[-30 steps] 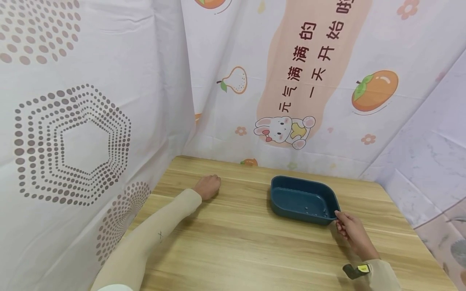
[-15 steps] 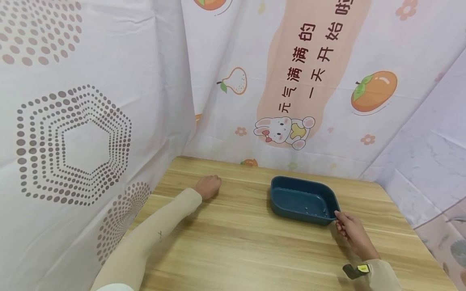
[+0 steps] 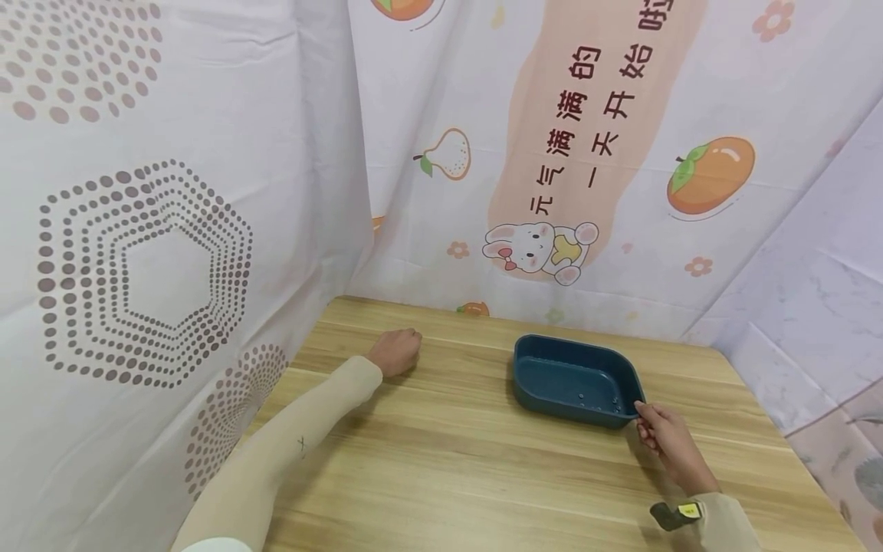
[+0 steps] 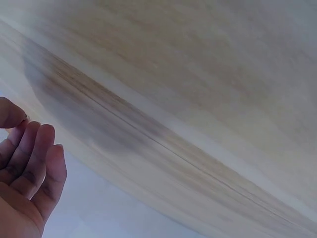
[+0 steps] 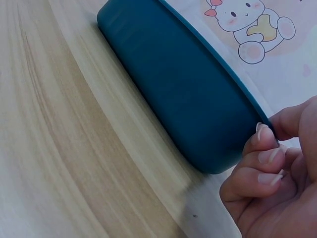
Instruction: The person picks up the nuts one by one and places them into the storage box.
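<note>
A dark blue rectangular plastic bin (image 3: 566, 391) with rounded corners sits upright on the wooden table. Inside lie several tiny shiny pieces (image 3: 582, 396), too small to identify. My right hand (image 3: 667, 443) pinches the bin's near right corner, thumb over the rim and curled fingers against the outside, as the right wrist view shows on the bin wall (image 5: 183, 84). Well to the left, my left hand (image 3: 395, 353) is held low near the table's far left. In the left wrist view the left hand (image 4: 27, 173) has bent fingers, with the thumb touching the index fingertip; anything tiny between them is indistinct.
The wooden table (image 3: 441, 475) meets a printed curtain (image 3: 441, 199) at the back. A dotted white curtain (image 3: 303, 192) hangs along the left edge, close to the left arm. Another pale curtain (image 3: 821, 307) hangs on the right.
</note>
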